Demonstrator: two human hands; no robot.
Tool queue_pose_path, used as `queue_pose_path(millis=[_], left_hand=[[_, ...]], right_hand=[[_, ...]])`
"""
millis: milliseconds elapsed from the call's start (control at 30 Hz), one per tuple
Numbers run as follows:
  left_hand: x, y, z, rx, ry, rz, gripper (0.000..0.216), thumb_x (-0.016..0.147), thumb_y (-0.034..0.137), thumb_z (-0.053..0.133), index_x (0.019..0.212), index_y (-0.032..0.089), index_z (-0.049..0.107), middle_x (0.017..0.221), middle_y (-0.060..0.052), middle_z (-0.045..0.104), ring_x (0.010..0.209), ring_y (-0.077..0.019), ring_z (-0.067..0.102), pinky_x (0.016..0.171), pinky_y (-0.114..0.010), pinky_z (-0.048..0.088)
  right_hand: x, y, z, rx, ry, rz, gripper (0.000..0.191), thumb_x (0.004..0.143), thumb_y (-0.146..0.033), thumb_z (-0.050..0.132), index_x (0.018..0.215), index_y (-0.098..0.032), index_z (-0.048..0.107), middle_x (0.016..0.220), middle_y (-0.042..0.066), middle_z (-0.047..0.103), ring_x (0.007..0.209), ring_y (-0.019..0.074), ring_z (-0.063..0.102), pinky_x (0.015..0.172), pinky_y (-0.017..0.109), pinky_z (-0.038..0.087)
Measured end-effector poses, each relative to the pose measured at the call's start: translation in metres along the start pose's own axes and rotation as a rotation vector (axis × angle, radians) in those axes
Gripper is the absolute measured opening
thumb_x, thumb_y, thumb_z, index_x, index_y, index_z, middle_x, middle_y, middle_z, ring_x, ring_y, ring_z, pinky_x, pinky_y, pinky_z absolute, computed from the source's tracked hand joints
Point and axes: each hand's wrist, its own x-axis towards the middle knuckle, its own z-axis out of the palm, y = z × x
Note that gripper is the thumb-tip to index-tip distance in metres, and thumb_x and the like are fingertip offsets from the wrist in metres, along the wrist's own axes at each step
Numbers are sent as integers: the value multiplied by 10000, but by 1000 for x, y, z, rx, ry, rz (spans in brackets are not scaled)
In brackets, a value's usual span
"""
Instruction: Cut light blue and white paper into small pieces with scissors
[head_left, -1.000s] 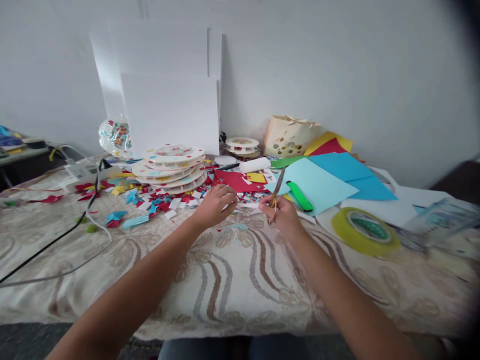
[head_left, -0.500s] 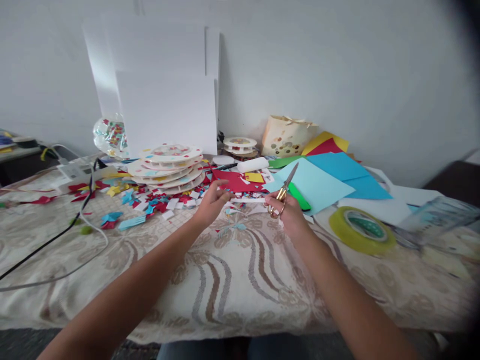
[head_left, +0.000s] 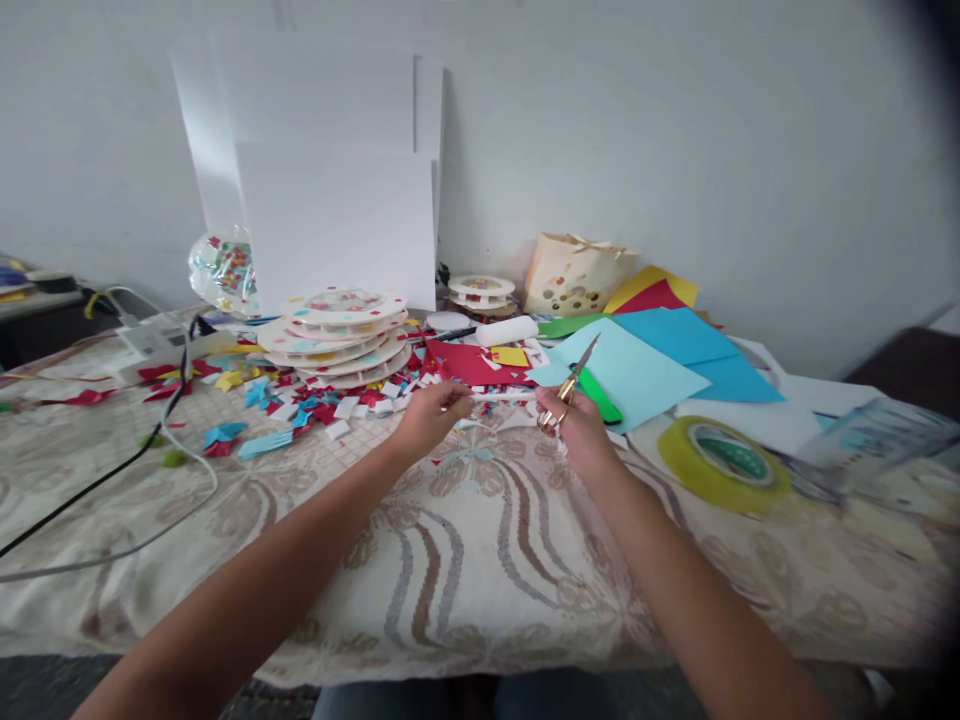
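Note:
A narrow white paper strip (head_left: 504, 396) is stretched level between my two hands, above the patterned tablecloth. My left hand (head_left: 433, 415) pinches its left end between thumb and fingers. At the other end, my right hand (head_left: 577, 420) grips the strip with thumb and fingertip. Gold-handled scissors (head_left: 571, 382) also sit in my right hand, with their blades pointing up and to the right. Beyond the strip lie a red paper sheet (head_left: 469, 362) and a small yellow paper piece (head_left: 509, 356). Small white, red and blue paper bits (head_left: 349, 406) are scattered left of my left hand.
Stacked white discs (head_left: 337, 340) stand at back left, before white boards (head_left: 337, 210). Coloured sheets (head_left: 637, 365) and a yellow tape roll (head_left: 724, 463) lie to the right. A gift bag (head_left: 577, 273) is against the wall. Cables (head_left: 206, 465) cross the left side.
My left hand has dropped slightly and its fingers have closed in on the strip's end. My right hand, holding the scissors, has barely shifted.

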Motion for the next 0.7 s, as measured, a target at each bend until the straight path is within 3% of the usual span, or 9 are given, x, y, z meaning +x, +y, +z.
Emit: queue_pose_path(millis=[133, 267, 467, 600, 700], left_hand=[[4, -3, -2, -103, 183, 1, 222, 755, 367, 522, 826, 162, 572, 655, -2, 601, 594, -106, 536, 561, -226, 417], [8, 0, -4, -328, 232, -28, 189, 761, 326, 511, 827, 149, 526, 617, 14, 541, 547, -82, 496, 535, -217, 410], [9, 6, -5, -495, 276, -48, 200, 736, 269, 530, 897, 152, 508, 578, 36, 527, 518, -79, 497, 539, -222, 415], [11, 0, -8, -484, 291, -16, 196, 745, 280, 523, 876, 139, 560, 604, 21, 534, 561, -85, 513, 567, -224, 411], [14, -6, -10, -475, 337, -9, 240, 732, 272, 546, 932, 141, 563, 629, 16, 548, 594, -89, 524, 586, -221, 409]], right_hand=[[-1, 4, 2, 2, -87, -2, 430, 629, -582, 622, 665, -165, 522, 463, -56, 412, 369, 57, 346, 343, 196, 230], [-6, 10, 7, -74, -259, 118, 521, 622, -662, 563, 709, -148, 559, 455, -61, 377, 372, 52, 292, 363, 199, 195], [-9, 21, 12, -272, -281, 115, 394, 577, -448, 695, 811, -153, 581, 620, -23, 528, 518, 80, 427, 489, 211, 318], [-8, 26, 14, -287, -321, 181, 376, 572, -432, 692, 809, -170, 563, 612, -40, 507, 477, 66, 386, 471, 210, 301], [-11, 25, 14, -287, -403, 180, 370, 646, -489, 616, 842, -182, 548, 582, -53, 451, 440, 59, 335, 436, 206, 273]])
